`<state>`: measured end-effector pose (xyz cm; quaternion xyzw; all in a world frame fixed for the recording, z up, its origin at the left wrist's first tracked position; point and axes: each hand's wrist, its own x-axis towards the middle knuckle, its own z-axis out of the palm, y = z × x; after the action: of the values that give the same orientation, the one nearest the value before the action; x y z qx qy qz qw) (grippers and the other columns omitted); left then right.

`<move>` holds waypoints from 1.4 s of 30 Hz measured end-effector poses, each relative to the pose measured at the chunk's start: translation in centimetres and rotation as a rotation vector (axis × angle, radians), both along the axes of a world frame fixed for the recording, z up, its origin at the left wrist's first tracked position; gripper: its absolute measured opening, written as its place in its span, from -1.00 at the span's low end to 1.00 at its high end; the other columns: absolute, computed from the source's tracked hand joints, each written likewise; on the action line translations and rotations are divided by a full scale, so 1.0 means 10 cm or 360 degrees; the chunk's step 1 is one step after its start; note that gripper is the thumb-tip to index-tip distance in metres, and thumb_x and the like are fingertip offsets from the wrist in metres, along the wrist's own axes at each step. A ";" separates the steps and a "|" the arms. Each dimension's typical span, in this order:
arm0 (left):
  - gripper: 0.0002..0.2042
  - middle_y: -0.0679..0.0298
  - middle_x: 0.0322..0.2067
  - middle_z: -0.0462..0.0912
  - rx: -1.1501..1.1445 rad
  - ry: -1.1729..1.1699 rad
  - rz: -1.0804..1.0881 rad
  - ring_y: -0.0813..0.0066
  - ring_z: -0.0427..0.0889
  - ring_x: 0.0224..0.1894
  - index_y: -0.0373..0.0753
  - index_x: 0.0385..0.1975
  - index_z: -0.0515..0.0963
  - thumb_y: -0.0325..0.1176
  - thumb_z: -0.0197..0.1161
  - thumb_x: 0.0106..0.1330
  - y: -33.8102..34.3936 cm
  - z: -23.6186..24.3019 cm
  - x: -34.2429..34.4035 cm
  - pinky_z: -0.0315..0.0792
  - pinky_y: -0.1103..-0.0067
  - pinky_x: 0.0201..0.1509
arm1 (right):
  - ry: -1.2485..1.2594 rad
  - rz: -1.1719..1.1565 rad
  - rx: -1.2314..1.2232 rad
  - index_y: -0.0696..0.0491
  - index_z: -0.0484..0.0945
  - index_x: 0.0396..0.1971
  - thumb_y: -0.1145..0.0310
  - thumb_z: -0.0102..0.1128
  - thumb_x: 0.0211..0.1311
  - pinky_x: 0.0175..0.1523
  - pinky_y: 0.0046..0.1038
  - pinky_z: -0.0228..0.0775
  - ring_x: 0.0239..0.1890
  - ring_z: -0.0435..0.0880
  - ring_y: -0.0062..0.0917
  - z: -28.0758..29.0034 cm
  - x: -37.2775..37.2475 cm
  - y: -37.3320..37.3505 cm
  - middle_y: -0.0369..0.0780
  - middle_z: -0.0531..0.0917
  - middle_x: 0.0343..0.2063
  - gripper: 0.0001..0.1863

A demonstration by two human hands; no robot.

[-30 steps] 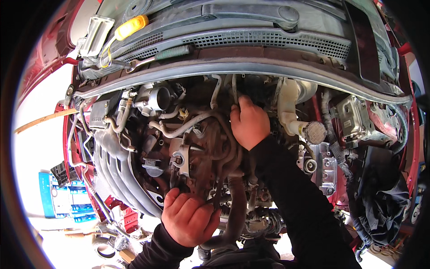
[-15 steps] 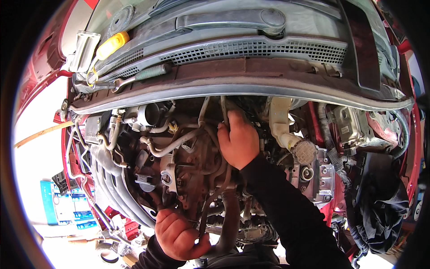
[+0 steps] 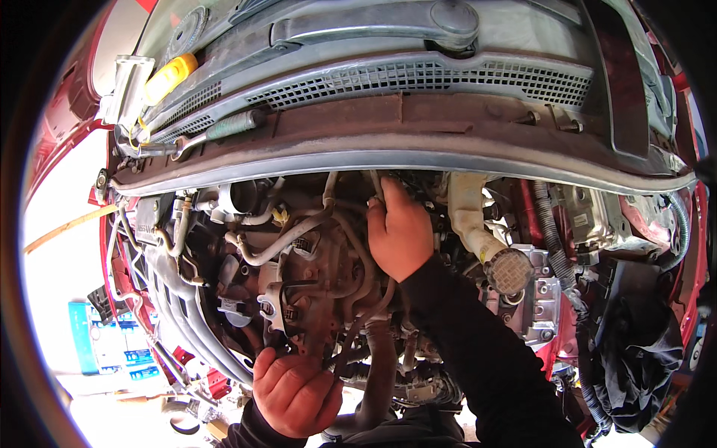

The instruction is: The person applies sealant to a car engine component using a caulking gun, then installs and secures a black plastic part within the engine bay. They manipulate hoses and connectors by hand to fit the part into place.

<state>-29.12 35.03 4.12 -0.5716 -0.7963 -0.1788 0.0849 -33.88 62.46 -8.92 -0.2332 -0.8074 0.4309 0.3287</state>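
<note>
My right hand (image 3: 399, 237) reaches into the engine bay, thumb and forefinger closed on a thin grey hose (image 3: 376, 184) just under the cowl edge. The sleeved right forearm comes in from the lower right. My left hand (image 3: 293, 394) is curled at the near side of the engine (image 3: 317, 299), beside a brown metal bracket. Whatever its fingers close on is hidden behind them. A thin dark hose (image 3: 357, 328) curves down between the hands and passes close to the left one. Next to it, a thick grey hose (image 3: 381, 362) runs toward me.
A ratchet with a green handle (image 3: 231, 125) and a yellow tool or light (image 3: 170, 78) lie on the cowl. A capped beige reservoir (image 3: 478, 224) stands right of my right hand. The silver ribbed intake manifold (image 3: 187, 306) is at left; black cloth (image 3: 638, 358) hangs at right.
My left hand has turned, and its thumb, stretched toward the dark hose before, is now tucked in. My right hand keeps its grip on the grey hose. The view has shifted slightly.
</note>
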 end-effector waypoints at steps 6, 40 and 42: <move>-0.72 0.27 -0.24 0.72 -0.0068 0.0019 0.0103 0.22 0.73 -0.16 -0.15 -0.22 0.69 -0.41 0.57 0.05 0.04 0.00 0.01 0.47 0.22 0.17 | 0.0058 0.0087 -0.0003 0.26 0.60 0.14 0.42 0.26 0.47 -0.01 0.11 0.58 -0.09 0.73 0.24 0.06 -0.21 0.06 0.20 0.75 -0.16 -0.65; -0.70 0.44 -0.45 0.50 0.0462 -0.0112 -0.0028 0.42 0.59 -0.39 -0.08 -0.17 0.76 -0.34 0.45 0.04 -0.19 -0.19 -0.13 0.48 0.34 -0.03 | 0.0254 0.0483 -0.0980 0.17 0.62 0.31 0.27 0.06 0.63 0.06 -0.38 0.63 -0.02 0.76 -0.47 0.00 0.08 0.32 -0.19 0.80 0.00 -0.56; -0.71 0.43 -0.45 0.51 0.0468 -0.0134 -0.0030 0.40 0.60 -0.39 -0.07 -0.18 0.75 -0.34 0.46 0.04 -0.19 -0.16 -0.12 0.48 0.33 -0.01 | 0.0226 0.0437 -0.0939 0.14 0.63 0.30 0.28 0.11 0.66 0.00 -0.41 0.65 -0.07 0.77 -0.50 0.02 0.03 0.30 -0.22 0.80 -0.02 -0.61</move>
<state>-30.36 33.15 2.54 -0.5525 -0.7590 -0.3180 0.1327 -33.55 65.51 -8.76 -0.1767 -0.6469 0.7015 0.2414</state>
